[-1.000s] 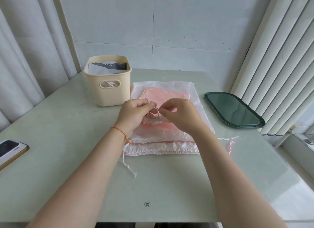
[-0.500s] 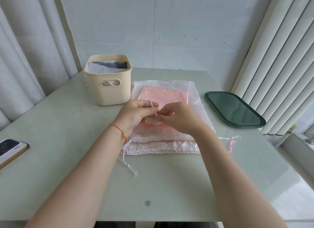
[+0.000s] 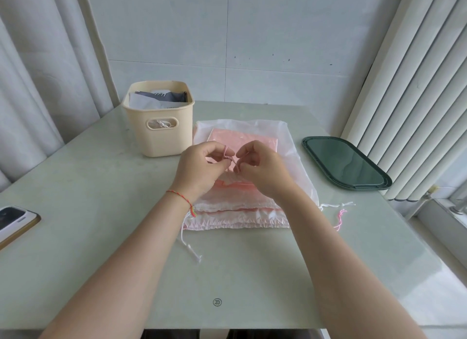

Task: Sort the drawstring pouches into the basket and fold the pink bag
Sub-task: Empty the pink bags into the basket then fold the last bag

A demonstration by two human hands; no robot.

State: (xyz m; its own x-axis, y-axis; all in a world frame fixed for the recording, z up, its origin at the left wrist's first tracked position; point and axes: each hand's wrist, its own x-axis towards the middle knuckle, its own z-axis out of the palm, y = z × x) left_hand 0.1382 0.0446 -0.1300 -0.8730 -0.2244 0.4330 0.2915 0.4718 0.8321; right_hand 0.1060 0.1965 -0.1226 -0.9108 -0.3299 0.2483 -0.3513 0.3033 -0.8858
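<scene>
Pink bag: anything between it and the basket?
Nothing visible. The pink bag lies inside the sheer white pouch, just right of the basket, with bare table between. Left hand and right hand pinch a pink cord above it. The basket already holds grey and white pouches.

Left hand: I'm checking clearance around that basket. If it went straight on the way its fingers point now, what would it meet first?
The left hand points rightward, not at the basket. It would first meet the right hand, which shares the pink drawstring it pinches, close by; depth looks about equal.
</scene>
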